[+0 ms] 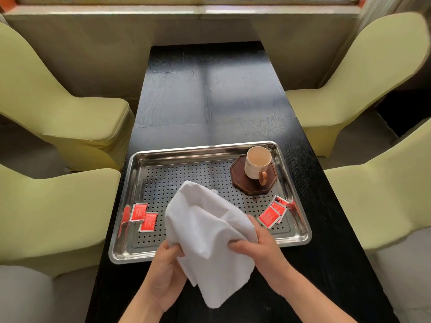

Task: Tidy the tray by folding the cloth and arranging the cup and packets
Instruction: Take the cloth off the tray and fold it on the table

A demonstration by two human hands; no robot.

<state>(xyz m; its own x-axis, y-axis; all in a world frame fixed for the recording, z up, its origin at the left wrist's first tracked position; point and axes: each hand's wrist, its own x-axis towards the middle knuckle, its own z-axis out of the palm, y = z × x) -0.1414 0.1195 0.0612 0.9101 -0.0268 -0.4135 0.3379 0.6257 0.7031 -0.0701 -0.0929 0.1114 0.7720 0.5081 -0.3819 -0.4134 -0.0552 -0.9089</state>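
A white cloth hangs bunched above the near edge of the steel tray. My left hand grips its lower left side and my right hand grips its right side. A cream cup with a brown handle stands on a dark octagonal coaster in the tray's far right corner. Two red packets lie at the tray's left side. More red packets are fanned at the right. A small item under the cloth is mostly hidden.
The tray sits on a long black wooden table. Yellow-green covered chairs stand on both sides, at left and at right. A window ledge runs along the far wall.
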